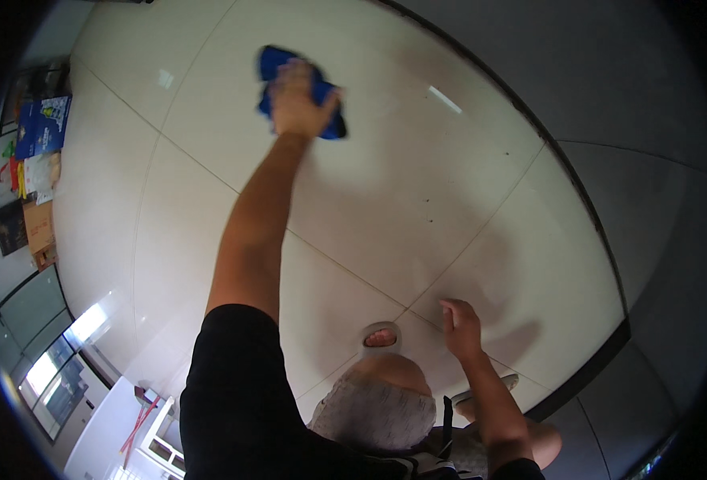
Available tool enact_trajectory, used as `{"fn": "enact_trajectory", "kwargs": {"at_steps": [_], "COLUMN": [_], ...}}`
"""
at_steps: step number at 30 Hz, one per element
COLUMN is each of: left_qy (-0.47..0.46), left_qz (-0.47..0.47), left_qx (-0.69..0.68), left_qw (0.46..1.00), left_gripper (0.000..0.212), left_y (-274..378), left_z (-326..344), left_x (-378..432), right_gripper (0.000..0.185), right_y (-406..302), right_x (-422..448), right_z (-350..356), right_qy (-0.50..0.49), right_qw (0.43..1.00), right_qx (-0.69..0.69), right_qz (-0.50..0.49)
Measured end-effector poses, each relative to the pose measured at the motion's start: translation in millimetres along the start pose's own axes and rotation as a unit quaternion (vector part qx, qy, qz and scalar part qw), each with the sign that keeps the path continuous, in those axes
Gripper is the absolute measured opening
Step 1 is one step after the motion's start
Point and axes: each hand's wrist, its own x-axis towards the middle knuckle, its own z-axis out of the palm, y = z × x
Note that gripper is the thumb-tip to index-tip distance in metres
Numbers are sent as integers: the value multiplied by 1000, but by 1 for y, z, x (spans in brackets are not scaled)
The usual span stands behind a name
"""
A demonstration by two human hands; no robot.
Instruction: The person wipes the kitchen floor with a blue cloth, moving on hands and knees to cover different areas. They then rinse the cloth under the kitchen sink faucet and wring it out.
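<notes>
My left hand (296, 105) is stretched far forward with its palm down, pressing on a crumpled blue cloth (332, 123). The cloth lies on the glossy cream floor tiles (353, 240) and shows on both sides of the fingers. Some blur softens the hand and the cloth. My right hand (463, 330) hangs near my knee, its fingers loosely curled in, and nothing shows in it. Small dark specks (428, 210) dot the tiles between the two hands.
A dark border strip (593, 210) divides the cream tiles from grey flooring (647, 198) on the right. Along the left wall stand a blue box (43, 126), plastic bags (40, 174) and a cardboard box (38, 225). My slippered foot (380, 339) is below; a white table (104, 426) sits lower left.
</notes>
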Motion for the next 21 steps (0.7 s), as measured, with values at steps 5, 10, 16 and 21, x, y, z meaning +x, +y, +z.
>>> {"fn": "enact_trajectory", "kwargs": {"at_steps": [5,10,16,21], "left_qy": [-107,-133,244,1], "left_qz": [213,-334,-409,-224], "left_qx": [-175,-379,-631,146], "left_qw": [955,852,613,964], "left_gripper": [59,43,50,79], "left_y": [114,79,-66,-214], "left_z": [3,-80,-172,-65], "left_x": [-62,-94,-60,-82], "right_gripper": [23,24,98,124], "right_y": [-36,-92,-141,-136], "right_x": [37,106,230,258], "right_z": [29,45,60,113], "right_qy": [-31,-49,-140,-164], "right_qw": [998,990,927,857], "right_qx": [21,-21,-294,-444], "right_qz": [-50,-134,-183,-204]}}
